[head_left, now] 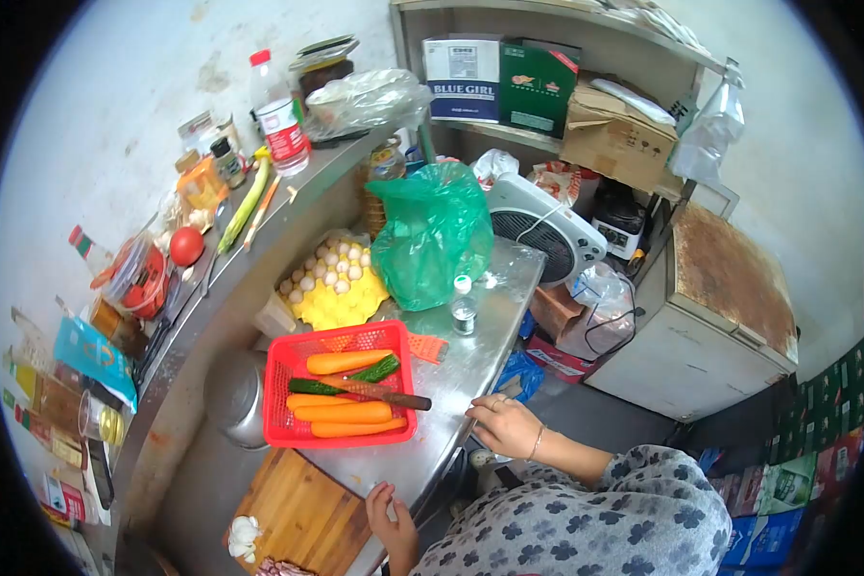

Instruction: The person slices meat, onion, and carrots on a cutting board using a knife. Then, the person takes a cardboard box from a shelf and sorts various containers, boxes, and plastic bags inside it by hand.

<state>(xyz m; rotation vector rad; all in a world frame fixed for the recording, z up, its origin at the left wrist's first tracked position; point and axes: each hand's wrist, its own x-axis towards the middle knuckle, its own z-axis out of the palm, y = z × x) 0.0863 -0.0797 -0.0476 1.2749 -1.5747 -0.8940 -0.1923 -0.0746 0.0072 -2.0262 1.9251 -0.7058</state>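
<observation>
My right hand (pixel 506 424) rests at the metal counter's edge, fingers loosely stretched and nothing in them. Lower down, my left hand (pixel 391 521) is beside the wooden cutting board (pixel 302 504), its fingers half bent and apart, holding nothing visible. Beyond both hands stands a red plastic basket (pixel 410 350) with several carrots (pixel 350 413) and green cucumbers (pixel 379 369). A long brown knife-like tool with a dark handle (pixel 411 401) lies across them. Garlic (pixel 244 538) sits on the board near a partly visible purplish heap (pixel 283 568).
A yellow tray of eggs (pixel 341 300), a green plastic bag (pixel 432 235) and a small shaker bottle (pixel 463 312) stand past the basket. A metal pot (pixel 233 398) is beside it. The ledge holds a tomato (pixel 186 246) and jars. A rusty-topped white cabinet (pixel 691 355) stands right.
</observation>
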